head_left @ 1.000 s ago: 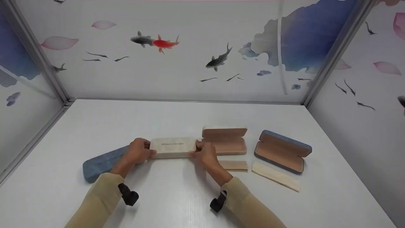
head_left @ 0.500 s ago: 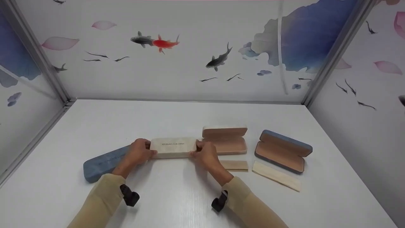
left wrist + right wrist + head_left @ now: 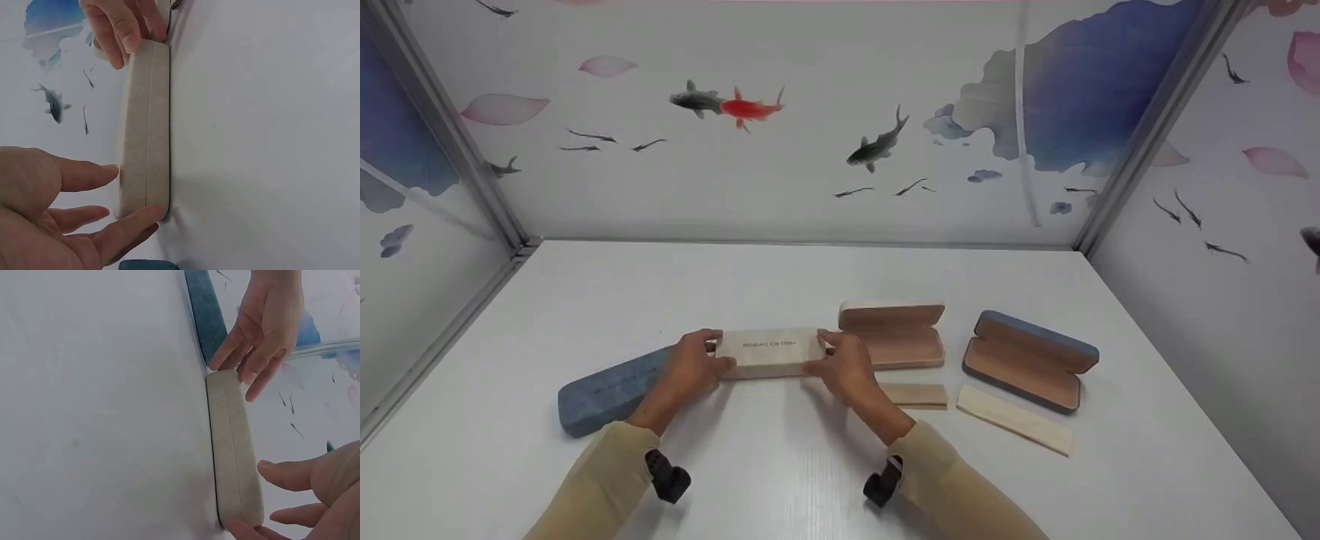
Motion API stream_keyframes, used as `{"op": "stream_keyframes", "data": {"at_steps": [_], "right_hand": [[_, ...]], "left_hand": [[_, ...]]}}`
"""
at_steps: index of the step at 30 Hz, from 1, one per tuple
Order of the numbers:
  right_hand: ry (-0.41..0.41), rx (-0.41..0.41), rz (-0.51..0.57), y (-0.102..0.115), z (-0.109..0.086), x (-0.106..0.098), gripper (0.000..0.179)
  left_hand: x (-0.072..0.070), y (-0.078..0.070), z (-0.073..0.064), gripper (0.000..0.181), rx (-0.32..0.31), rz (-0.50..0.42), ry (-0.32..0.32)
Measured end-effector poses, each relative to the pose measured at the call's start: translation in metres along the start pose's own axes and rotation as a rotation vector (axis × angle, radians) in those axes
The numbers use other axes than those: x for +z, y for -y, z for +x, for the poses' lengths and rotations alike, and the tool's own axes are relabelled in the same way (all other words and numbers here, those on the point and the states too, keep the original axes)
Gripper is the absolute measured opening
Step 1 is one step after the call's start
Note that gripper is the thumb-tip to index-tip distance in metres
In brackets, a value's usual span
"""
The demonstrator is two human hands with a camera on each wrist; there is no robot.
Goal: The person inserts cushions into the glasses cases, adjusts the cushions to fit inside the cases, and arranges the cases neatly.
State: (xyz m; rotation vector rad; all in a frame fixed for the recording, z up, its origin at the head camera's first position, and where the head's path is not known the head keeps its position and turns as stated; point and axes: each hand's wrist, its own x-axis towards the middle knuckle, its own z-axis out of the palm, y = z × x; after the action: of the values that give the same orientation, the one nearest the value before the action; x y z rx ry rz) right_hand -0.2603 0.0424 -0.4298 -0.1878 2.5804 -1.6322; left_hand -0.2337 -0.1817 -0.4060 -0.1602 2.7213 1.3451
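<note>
A closed cream glasses case (image 3: 771, 352) with small lettering on its lid lies in the middle of the white table, between both hands. At its left end is my left hand (image 3: 695, 369), thumb by the front corner and index finger by the rear one. My right hand (image 3: 846, 366) mirrors this at the other end. In the left wrist view the left fingers (image 3: 84, 174) reach fairly straight to the case (image 3: 143, 129), spread apart. The right wrist view shows the right fingers (image 3: 292, 475) straight too, at the lid's edge and end. Its seam (image 3: 233, 450) looks closed.
A closed blue glasses case (image 3: 611, 388) lies behind the left forearm. To the right stand an open cream case (image 3: 896, 349) and an open blue case (image 3: 1027, 364), both lined in tan. Before them lie a tan folded cloth (image 3: 919, 395) and a cream one (image 3: 1015, 420). Printed panels surround the table.
The fingers of both hands have shifted and spread at the case's ends, the right index finger now higher at the rear corner. The cream case stays in place.
</note>
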Motion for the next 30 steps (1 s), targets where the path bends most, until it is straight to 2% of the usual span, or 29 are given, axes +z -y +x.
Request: {"op": "stream_keyframes", "data": {"at_steps": [5,9,17,22,30], "right_hand": [[0.008,-0.032,-0.061,0.002,-0.006,-0.007,0.061],[0.014,-0.043,-0.053,0.004,-0.011,-0.016,0.056],[0.039,-0.035,-0.010,0.005,-0.022,-0.036,0.049],[0.046,-0.020,-0.015,0.006,-0.031,-0.049,0.044],[0.019,-0.044,-0.053,0.001,-0.043,-0.072,0.034]], "left_hand": [[0.002,-0.007,-0.004,0.056,0.012,0.017,-0.032],[0.003,-0.012,-0.010,0.054,0.027,0.019,-0.048],[0.007,-0.028,-0.031,0.050,0.112,-0.035,-0.074],[0.018,-0.037,-0.038,0.045,0.137,-0.123,-0.090],[0.047,-0.044,-0.043,0.039,0.117,-0.205,-0.085]]}}
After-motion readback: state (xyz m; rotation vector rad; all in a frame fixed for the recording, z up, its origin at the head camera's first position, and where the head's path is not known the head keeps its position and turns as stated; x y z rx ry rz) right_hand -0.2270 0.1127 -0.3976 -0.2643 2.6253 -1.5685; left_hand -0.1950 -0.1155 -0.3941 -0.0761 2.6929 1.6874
